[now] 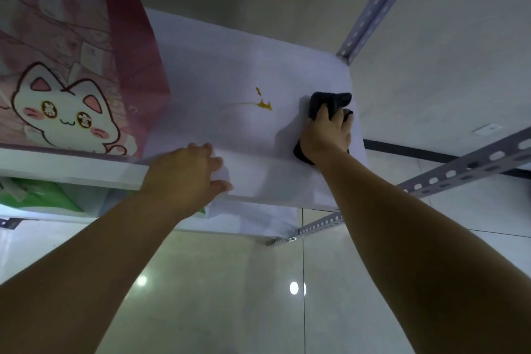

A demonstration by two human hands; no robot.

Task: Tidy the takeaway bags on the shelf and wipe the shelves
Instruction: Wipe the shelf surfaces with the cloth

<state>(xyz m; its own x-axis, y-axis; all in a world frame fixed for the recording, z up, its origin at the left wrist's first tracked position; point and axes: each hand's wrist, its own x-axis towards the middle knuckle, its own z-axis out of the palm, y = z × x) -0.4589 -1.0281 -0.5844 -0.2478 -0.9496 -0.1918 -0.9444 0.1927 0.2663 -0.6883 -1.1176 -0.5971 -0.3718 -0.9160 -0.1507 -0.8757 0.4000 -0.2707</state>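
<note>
Takeaway bag [71,66], pink, stands upright at the left of the shelf [230,60], cat print facing out. Left hand [184,172] grips the shelf's front edge, fingers [201,149] together. A yellow stain [264,105] lies mid-shelf. Right hand [326,135], fingers spread, clutches a dark cloth [330,100] at the right end.

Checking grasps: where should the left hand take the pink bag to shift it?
Probably the near right corner fold of the bag, from the right: it stands upright, top out of view, that side facing the left hand on the shelf.
</note>
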